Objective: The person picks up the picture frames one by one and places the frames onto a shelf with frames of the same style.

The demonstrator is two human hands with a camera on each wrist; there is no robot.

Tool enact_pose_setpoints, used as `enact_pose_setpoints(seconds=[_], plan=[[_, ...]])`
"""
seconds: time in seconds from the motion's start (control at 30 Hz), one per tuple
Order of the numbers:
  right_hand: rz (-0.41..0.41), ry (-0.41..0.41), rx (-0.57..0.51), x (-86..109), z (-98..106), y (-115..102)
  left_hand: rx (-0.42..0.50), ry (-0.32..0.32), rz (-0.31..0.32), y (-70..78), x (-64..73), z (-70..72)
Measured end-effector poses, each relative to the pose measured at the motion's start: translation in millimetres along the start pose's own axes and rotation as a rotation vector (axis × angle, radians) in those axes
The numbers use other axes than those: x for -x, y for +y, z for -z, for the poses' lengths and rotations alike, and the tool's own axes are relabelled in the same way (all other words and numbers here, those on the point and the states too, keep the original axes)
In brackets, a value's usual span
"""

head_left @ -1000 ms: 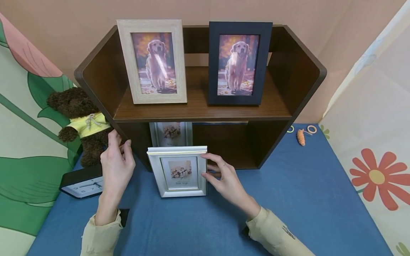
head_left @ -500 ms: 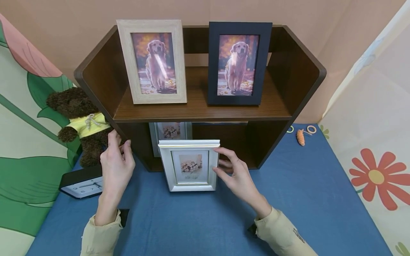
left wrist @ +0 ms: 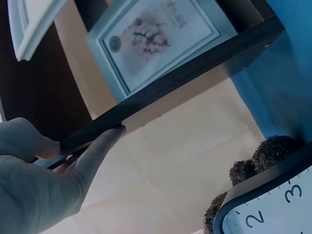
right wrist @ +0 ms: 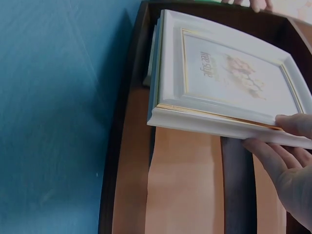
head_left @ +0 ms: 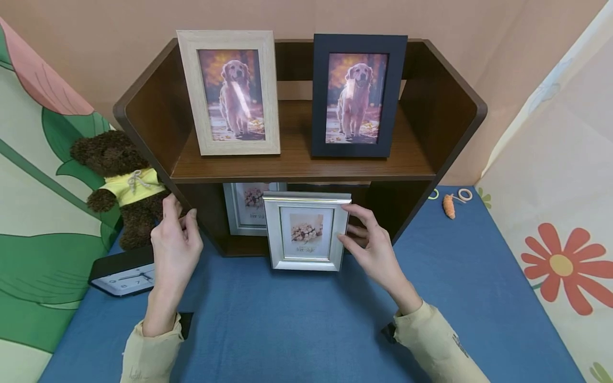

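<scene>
My right hand (head_left: pixel 375 244) pinches a white picture frame (head_left: pixel 306 234) by its right side, thumb in front and fingers behind. The frame has a gold inner line and a flower picture, and it stands upright before the lower shelf opening. In the right wrist view, thumb and fingers grip the frame's edge (right wrist: pixel 209 116). My left hand (head_left: pixel 176 242) holds the left side panel of the dark brown shelf (head_left: pixel 301 171). The left wrist view shows thumb and fingers on either side of that panel's edge (left wrist: pixel 170 80). Behind the held frame, a second flower picture frame (head_left: pixel 239 215) is partly hidden on the lower shelf.
On the upper shelf stand a cream frame (head_left: pixel 276 106) and a navy frame (head_left: pixel 320 106), both with dog pictures. A brown teddy bear (head_left: pixel 131 223) and a black-edged clock (head_left: pixel 122 271) are left of the shelf. A small orange item (head_left: pixel 448 206) lies right on the blue cloth (head_left: pixel 287 330).
My right hand has carried the white picture frame right and toward the shelf, so more of the frame behind now shows. My left hand has kept its place on the panel.
</scene>
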State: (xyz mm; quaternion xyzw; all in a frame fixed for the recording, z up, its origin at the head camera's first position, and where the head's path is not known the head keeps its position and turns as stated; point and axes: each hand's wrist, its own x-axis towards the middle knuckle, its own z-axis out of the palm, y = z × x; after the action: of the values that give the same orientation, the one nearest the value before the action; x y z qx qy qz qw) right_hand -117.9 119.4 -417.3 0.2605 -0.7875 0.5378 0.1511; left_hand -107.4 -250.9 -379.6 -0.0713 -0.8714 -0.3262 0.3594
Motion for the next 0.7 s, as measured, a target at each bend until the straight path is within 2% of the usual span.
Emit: enact_pose_setpoints(seconds=[0.43, 0.7], plan=[[-0.061, 0.06, 0.067, -17.5, 23, 21, 0.007, 0.005, 0.004, 0.4, 0.5, -0.9], [-0.095, 0.116, 0.086, -24.8, 27, 28, -0.002, 0.008, 0.0, -0.2, 0.9, -0.6]])
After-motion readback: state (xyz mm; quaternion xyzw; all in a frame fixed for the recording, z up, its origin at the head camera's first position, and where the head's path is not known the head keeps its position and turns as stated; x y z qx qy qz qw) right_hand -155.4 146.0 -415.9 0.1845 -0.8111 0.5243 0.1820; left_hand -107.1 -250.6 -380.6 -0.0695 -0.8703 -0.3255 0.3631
